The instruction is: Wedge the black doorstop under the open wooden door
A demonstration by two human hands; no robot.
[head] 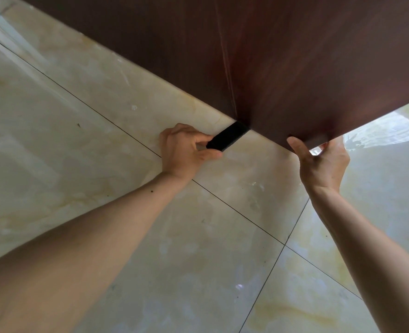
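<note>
The dark reddish-brown wooden door [282, 68] fills the upper part of the view, its bottom edge running diagonally just above the floor. The black doorstop [227, 137] lies on the tiles with its far end tucked under the door's bottom edge. My left hand [186, 150] grips the doorstop's near end between thumb and fingers. My right hand [323, 162] holds the door's lower corner, thumb on the near face and fingers wrapped around the edge behind it.
The floor [102, 140] is glossy cream marble-look tile with thin dark grout lines. Bright window light reflects off the tiles at the right, beyond the door's corner. Both my forearms reach in from the bottom of the view.
</note>
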